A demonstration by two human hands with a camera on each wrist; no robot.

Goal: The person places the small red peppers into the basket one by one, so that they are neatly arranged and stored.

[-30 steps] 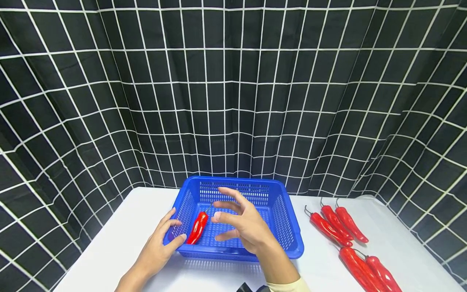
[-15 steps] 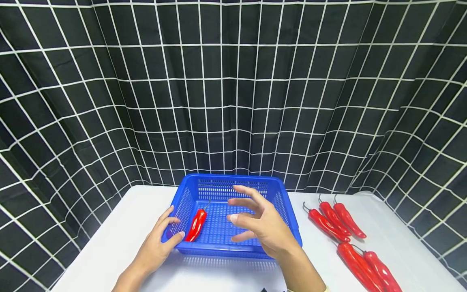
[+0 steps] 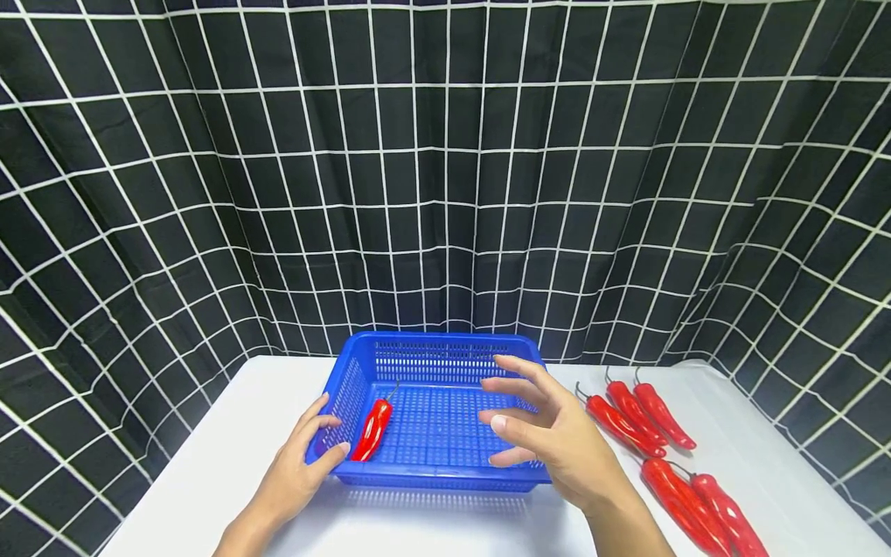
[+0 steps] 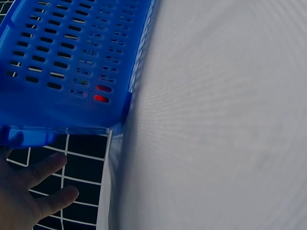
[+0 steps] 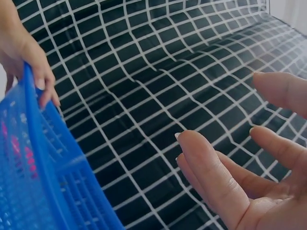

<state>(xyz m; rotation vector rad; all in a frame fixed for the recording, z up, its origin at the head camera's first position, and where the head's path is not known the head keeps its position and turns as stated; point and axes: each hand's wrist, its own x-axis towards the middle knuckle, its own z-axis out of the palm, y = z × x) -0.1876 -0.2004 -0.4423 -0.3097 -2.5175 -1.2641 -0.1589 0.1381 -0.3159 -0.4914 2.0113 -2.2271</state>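
In the head view, my left hand (image 3: pixel 288 468) holds the near left corner of a blue perforated plastic basket (image 3: pixel 445 473), with the rim between thumb and fingers. Inside the basket, at its left side, lies one red chili pepper (image 3: pixel 373 430) with a thin stem. My right hand (image 3: pixel 557 433) hovers over the basket's right side, its fingers spread and curved around nothing. The right wrist view shows that hand (image 5: pixel 249 182) holding nothing, apart from the basket wall (image 5: pixel 62 177). In the left wrist view, fingers of my left hand (image 4: pixel 29 191) show beside the basket's end.
Several more red chili peppers lie on the white table (image 3: pixel 209 449) to the right of the basket: a back group (image 3: pixel 629 414) and a nearer group (image 3: pixel 699 503). A black curtain with white grid lines (image 3: pixel 445 170) encloses the table's back and sides.
My right hand has moved right, from above the basket's middle to its right side, still holding nothing. The left hand stays at the basket's corner, and the pepper inside has not moved.
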